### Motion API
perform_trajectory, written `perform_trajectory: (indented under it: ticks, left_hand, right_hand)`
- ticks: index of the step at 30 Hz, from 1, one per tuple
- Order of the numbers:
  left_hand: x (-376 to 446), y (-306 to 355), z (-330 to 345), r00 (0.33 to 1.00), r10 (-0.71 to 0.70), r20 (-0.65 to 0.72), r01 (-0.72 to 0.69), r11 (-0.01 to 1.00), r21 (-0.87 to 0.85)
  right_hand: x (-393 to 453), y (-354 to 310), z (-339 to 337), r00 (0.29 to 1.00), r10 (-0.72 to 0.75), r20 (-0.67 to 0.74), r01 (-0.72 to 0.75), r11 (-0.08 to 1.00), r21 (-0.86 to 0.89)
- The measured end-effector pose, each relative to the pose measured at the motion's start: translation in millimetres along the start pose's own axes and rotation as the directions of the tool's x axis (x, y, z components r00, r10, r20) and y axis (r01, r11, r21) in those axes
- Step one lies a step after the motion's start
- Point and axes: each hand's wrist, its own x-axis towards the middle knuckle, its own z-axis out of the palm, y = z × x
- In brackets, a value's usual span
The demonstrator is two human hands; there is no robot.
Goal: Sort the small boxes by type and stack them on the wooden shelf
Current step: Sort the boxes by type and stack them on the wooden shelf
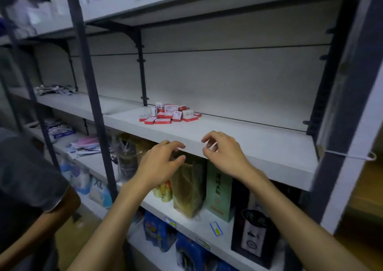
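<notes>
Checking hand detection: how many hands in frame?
2. Bare left hand and bare right hand hover at the grey shelf's front edge, both empty. A bystander's arm at far left shows no hand.

Print on the small boxes [170, 115], heaped beyond both grips on the shelf [259, 144], is too small to read; box types cannot be separated. The left hand [160, 163] covers the top of the brown bag [189, 190] beneath it. The right hand [224, 153] hides part of the shelf's front edge. Both forearms run off the bottom edge. Left of the left grip, a second person [27, 188] is cut off by the frame. The white packages [41, 11] on the top shelf are blurred.
</notes>
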Motion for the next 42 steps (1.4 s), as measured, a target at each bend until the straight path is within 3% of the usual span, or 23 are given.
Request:
perform_trajectory:
  ticks: [11,21,31,37,42]
  left_hand:
    - [106.3,-111.9,-10.7,1.000,0.014,0.025,-0.013,1.000,-0.028]
    - [186.7,-184.4,-20.0,0.983,-0.096,-0.156,0.111,0.990,0.089]
    - [245.9,-234.2,-11.3,0.998,-0.054,-0.026,0.058,0.973,0.224]
    - [257.8,-268.3,-17.1,0.993,0.007,0.116,-0.018,0.996,0.087]
    - [268.8,-286.4,-19.1,0.960,0.144,0.239,-0.156,0.987,0.031]
  right_hand:
    - [108.5,-15.8,54.3,0.998,0.068,-0.016,-0.069,0.994,-0.082]
    - [165.4,-8.6,81.4,0.987,0.154,-0.054,-0.161,0.972,-0.172]
    - [224.4,-28.4,127.9,0.967,0.250,-0.054,-0.256,0.936,-0.243]
    - [256.7,-40.6,154.8,0.960,0.277,-0.027,-0.272,0.915,-0.297]
    - [272.6,-42.1,173.3,0.938,0.347,0.013,-0.320,0.878,-0.356]
